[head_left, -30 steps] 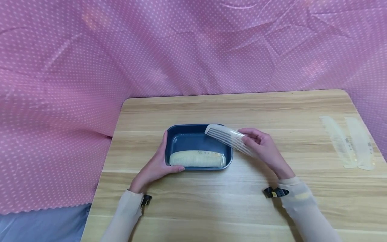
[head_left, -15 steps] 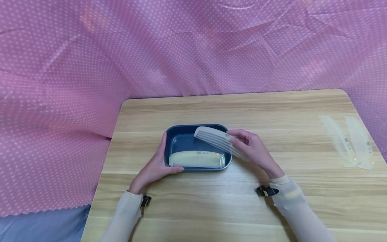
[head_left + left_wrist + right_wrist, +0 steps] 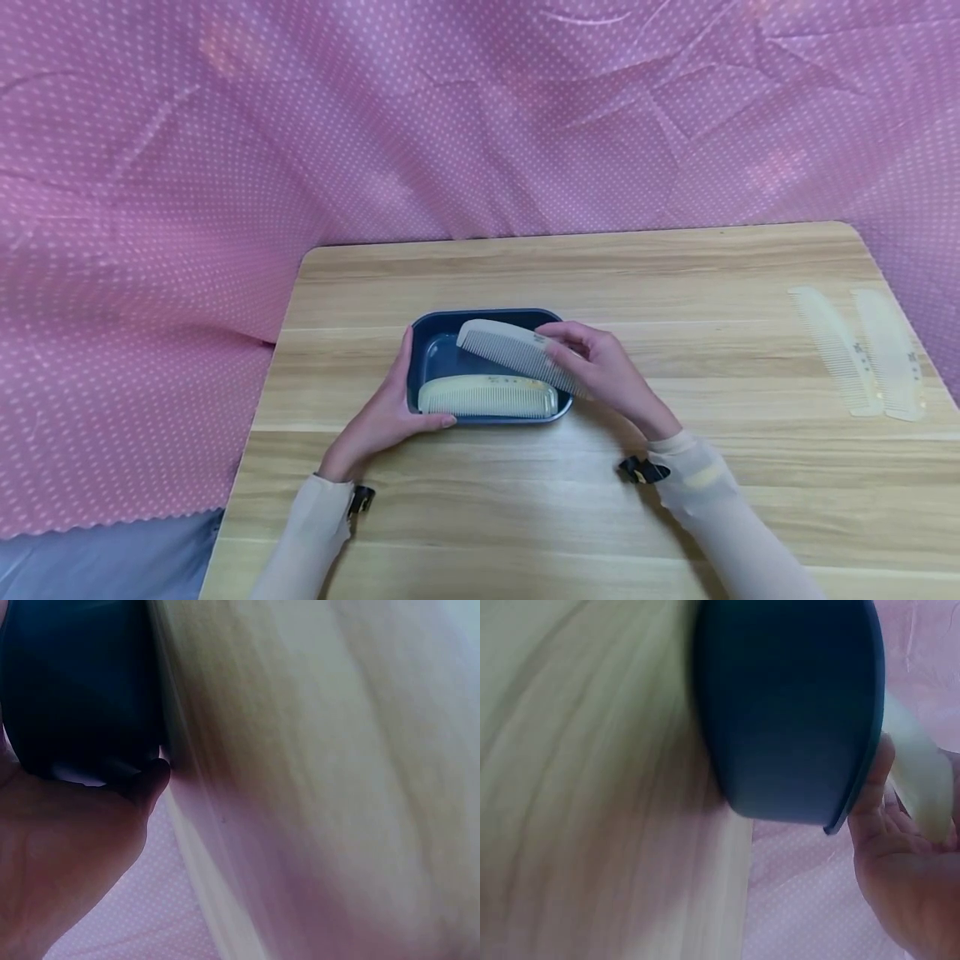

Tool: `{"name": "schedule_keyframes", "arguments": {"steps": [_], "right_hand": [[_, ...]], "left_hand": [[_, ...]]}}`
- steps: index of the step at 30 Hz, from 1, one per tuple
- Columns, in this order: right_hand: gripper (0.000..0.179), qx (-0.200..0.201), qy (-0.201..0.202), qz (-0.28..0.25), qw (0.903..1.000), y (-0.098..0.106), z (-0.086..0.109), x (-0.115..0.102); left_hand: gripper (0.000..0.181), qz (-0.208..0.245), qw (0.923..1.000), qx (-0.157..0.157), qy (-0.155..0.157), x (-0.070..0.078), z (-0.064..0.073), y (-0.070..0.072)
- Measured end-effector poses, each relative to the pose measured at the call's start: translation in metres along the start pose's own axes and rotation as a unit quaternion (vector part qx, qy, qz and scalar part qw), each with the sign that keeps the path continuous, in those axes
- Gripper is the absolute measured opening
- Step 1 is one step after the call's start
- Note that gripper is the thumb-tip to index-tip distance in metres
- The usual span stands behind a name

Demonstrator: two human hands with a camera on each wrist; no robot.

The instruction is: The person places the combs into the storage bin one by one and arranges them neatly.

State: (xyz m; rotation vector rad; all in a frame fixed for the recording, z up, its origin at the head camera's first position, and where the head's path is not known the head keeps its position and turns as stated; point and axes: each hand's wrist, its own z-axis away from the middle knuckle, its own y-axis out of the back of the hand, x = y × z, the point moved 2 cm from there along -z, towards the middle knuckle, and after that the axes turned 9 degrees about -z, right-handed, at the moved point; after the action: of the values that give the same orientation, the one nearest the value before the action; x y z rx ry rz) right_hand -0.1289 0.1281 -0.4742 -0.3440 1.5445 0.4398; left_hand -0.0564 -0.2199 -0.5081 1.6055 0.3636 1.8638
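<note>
A dark blue rectangular tray (image 3: 441, 357) stands on the table. My left hand (image 3: 377, 422) grips its left end, thumb along the near rim and fingers against the side; the left wrist view shows this hand at the tray's dark wall (image 3: 82, 690). A pale comb (image 3: 487, 397) lies along the tray's near side, teeth toward me. Between thumb and fingers, my right hand (image 3: 600, 373) pinches another pale comb (image 3: 501, 343) by its right end. That comb slants over the tray, its left end above the inside. In the right wrist view this comb (image 3: 921, 776) shows beyond the tray's rim.
Two more pale translucent combs, a left one (image 3: 838, 352) and a right one (image 3: 889, 354), lie side by side near the right edge of the wood-grain table (image 3: 660, 542). A pink dotted cloth (image 3: 480, 117) hangs behind the table and to its left.
My right hand has carried its comb leftward, from over the tray's right rim to over the inside. My left hand has stayed at the tray's left end.
</note>
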Motion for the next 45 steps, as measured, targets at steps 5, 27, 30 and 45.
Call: {"name": "schedule_keyframes", "arguments": {"steps": [5, 27, 30, 45], "right_hand": [[0.029, -0.009, 0.005, 0.007, 0.9999, -0.009, -0.006, -0.008], [0.022, -0.083, 0.031, 0.101, 0.991, -0.043, -0.026, -0.006], [0.022, -0.085, 0.02, 0.115, 0.9896, -0.047, -0.027, -0.004], [0.019, -0.109, 0.06, 0.23, 0.9653, -0.063, -0.027, 0.0]], "left_hand": [[0.146, -0.002, 1.0, 0.003, -0.008, 0.0, -0.001, 0.0], [0.144, 0.025, 0.9995, -0.019, -0.002, 0.015, -0.001, 0.005], [0.142, 0.033, 0.9991, -0.024, -0.001, 0.03, 0.004, 0.008], [0.143, 0.026, 0.9995, -0.015, 0.003, 0.026, 0.007, 0.007]]}}
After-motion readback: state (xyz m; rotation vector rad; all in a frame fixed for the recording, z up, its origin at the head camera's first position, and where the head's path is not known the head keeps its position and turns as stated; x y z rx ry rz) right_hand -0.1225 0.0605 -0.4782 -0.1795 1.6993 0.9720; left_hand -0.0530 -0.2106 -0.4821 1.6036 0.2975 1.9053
